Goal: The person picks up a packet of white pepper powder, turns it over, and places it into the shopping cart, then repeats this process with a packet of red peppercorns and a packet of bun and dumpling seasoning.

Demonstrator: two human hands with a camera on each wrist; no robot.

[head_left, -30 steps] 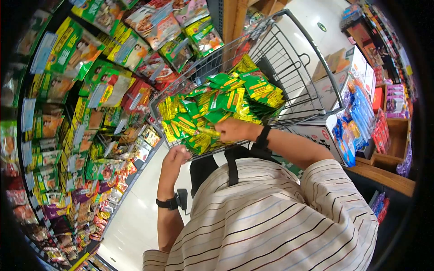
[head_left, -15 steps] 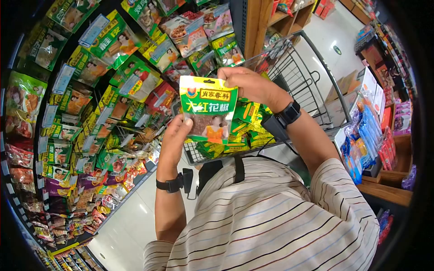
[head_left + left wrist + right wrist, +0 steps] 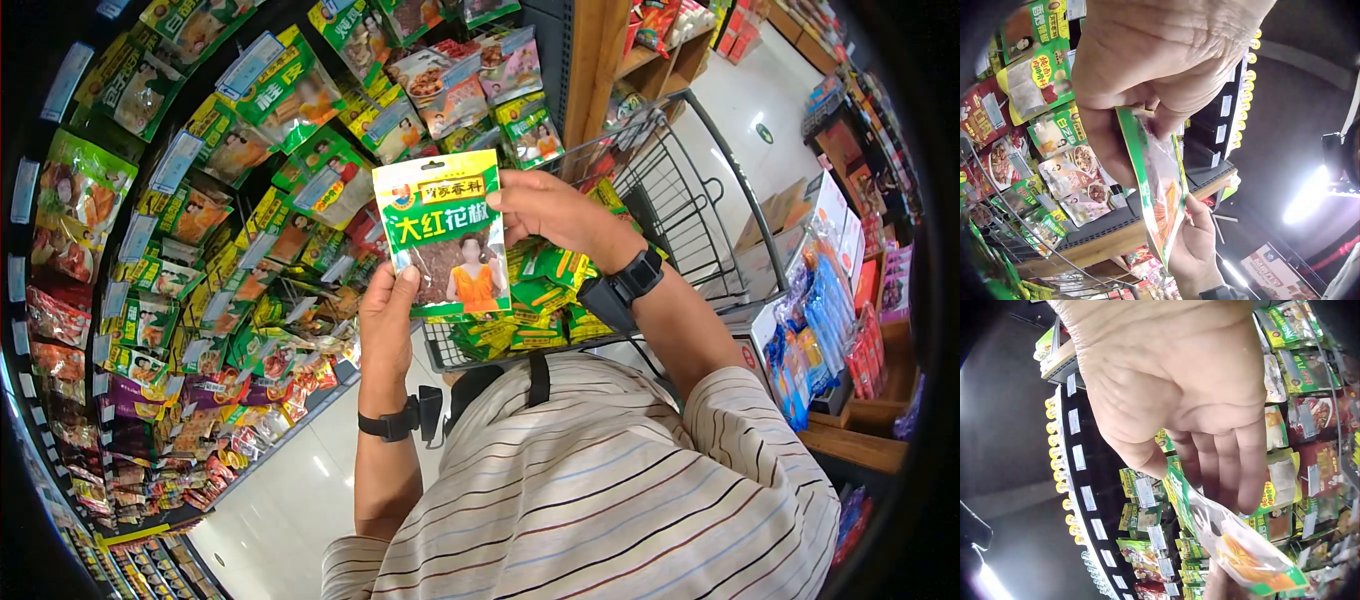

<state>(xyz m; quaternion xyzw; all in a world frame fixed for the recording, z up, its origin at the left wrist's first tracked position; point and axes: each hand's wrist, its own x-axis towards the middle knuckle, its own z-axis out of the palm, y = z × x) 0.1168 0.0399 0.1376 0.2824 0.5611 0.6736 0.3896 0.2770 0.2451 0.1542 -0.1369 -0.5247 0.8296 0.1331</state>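
Note:
Both hands hold up a green and yellow packet of dried red Sichuan peppercorns (image 3: 440, 235), its printed front facing the head camera. My left hand (image 3: 386, 325) pinches the lower left edge, with the thumb on the front. At the upper right edge, my right hand (image 3: 555, 212) grips the packet between thumb and fingers. In the left wrist view the packet (image 3: 1161, 187) shows nearly edge-on. Below and behind it, a wire shopping cart (image 3: 715, 225) holds many similar green and yellow packets (image 3: 550, 265), partly hidden by the held one and the right hand.
On the left, a dark shelf rack carries rows of hanging spice packets (image 3: 285, 90) with price tags (image 3: 177, 160). A wooden post (image 3: 590, 70) stands behind the cart. To the right are white cartons (image 3: 800, 230) and blue plastic-wrapped goods (image 3: 825, 300).
The right hand has come up from among the packets in the cart with a packet, and the left hand has taken its other edge. Lately the packet has shifted slightly left in the head view.

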